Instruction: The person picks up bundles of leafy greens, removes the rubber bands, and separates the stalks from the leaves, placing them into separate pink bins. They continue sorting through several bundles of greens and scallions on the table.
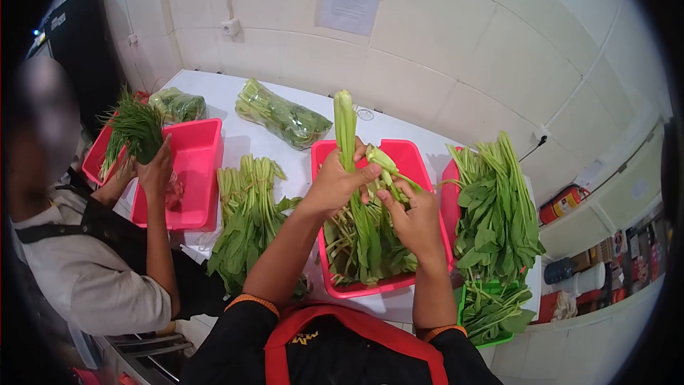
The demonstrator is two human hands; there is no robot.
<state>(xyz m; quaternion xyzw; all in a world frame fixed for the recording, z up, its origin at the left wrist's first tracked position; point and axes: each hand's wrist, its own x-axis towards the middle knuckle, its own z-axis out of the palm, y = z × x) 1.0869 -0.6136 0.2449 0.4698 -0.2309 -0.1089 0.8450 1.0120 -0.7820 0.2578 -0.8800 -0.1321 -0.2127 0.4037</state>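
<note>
Noted bare surface on the white table (214, 85) only along the far edge, behind two bags of greens (281, 117). Found little room elsewhere: centre red tub (420, 153) hemmed in by a loose leafy bunch (246, 214) on its left and a tall pile of greens (495, 207) on its right, by the table's right edge. Located a green basket (491, 314) of stalks at the near right corner.

Held a bundle of stalks (345, 125) upright over the centre tub, near the table's front edge, with the left hand (335, 185) clamped round its middle. Observed pale green, straight stems, cut tops uppermost, lower ends down among the greens in the tub. Pinched a shorter stem (383, 160) in the right hand (417, 217), fingers closed on it, just beside the bundle.

Counted four red tubs, the rightmost mostly hidden under the pile; two bags; one basket; one held bundle. Recorded a co-worker's hand (158, 167) at the left tub (203, 171), gripping a thin grassy bunch (135, 128).
</note>
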